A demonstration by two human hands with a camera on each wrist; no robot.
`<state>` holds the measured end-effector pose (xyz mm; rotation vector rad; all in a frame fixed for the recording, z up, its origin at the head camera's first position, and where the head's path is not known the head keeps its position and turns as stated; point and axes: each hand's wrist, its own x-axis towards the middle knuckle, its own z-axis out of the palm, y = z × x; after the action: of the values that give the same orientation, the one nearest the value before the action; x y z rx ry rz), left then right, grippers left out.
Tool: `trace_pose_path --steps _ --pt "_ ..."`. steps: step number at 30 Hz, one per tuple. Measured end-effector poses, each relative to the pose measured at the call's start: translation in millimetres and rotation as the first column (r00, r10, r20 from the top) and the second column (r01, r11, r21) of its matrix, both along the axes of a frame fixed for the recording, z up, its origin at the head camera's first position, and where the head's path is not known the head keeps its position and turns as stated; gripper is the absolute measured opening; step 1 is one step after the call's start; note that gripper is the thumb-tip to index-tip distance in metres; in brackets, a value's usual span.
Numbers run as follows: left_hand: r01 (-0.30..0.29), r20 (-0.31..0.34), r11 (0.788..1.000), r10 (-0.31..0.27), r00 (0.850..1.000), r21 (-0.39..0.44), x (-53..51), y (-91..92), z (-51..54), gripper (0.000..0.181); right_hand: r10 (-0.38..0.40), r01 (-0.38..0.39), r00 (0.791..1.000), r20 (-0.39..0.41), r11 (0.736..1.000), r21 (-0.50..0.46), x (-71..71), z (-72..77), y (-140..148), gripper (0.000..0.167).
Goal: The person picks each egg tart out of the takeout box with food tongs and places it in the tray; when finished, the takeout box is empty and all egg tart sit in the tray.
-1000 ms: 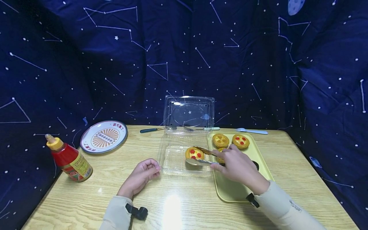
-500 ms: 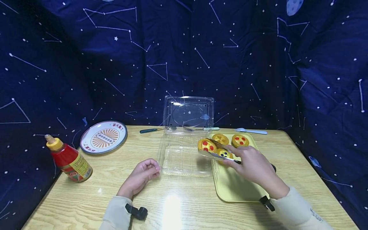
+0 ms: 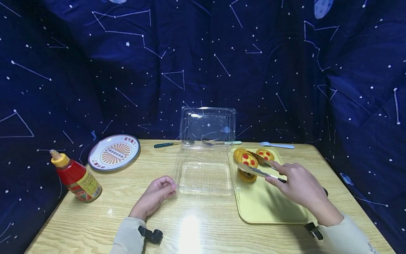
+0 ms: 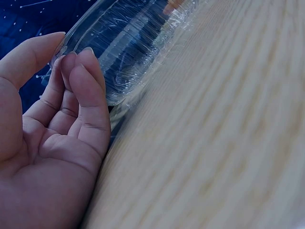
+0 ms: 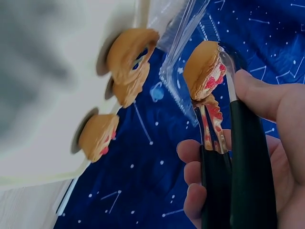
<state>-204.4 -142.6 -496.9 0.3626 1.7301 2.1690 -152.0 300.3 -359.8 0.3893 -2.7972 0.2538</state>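
Note:
My right hand (image 3: 302,183) grips black-handled tongs (image 5: 251,162). An egg tart with red toppings (image 3: 248,160) is held between the metal ends of the tongs. It hangs above the yellow tray (image 3: 269,208), and in the right wrist view it is apart from the tarts below. A tart with dark blue toppings (image 5: 131,56) and a plain one (image 5: 126,91) lie partly hidden under it in the head view. Another red-topped tart (image 3: 265,154) sits at the tray's back right. My left hand (image 3: 155,194) pinches the front left edge of an open clear plastic container (image 3: 203,173).
The container's lid (image 3: 207,125) stands upright at the back. A plate (image 3: 114,152) and a red sauce bottle (image 3: 77,178) stand on the left. Along the back edge lie a dark-green-handled utensil (image 3: 166,144) and a blue fork (image 3: 277,145).
My right hand has lifted the red-topped tart out of the container with the tongs and carried it right, over the tray. The left hand stays at the container's edge.

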Motion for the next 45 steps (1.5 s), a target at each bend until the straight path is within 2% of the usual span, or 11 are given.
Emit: trace_pose_path --steps 9,19,28,34,45 --pt "0.000 -0.002 1.000 0.000 1.000 -0.004 -0.2 0.2 -0.6 0.011 -0.051 0.051 0.999 -0.001 0.999 0.002 8.6 -1.7 22.4 0.060" --pt "0.004 -0.002 1.000 -0.004 1.000 -0.006 -1.5 -1.1 -2.9 0.012 -0.100 0.100 0.995 0.017 0.995 0.000 12.3 -15.0 49.3 0.063" --pt "0.005 -0.014 1.000 -0.005 1.000 0.002 -2.1 -0.9 -3.7 0.010 -0.153 0.150 0.982 0.112 0.988 0.032 10.1 -27.3 65.8 0.071" --pt "0.003 -0.007 1.000 -0.003 1.000 0.004 -0.8 -0.3 -2.2 0.009 -0.148 0.141 0.978 0.147 0.988 0.059 5.6 -35.7 70.7 0.070" --pt "0.002 -0.009 1.000 -0.002 1.000 -0.007 -0.6 -0.3 -1.2 0.009 -0.115 0.104 0.983 0.141 0.991 0.084 -2.2 -49.3 70.9 0.066"
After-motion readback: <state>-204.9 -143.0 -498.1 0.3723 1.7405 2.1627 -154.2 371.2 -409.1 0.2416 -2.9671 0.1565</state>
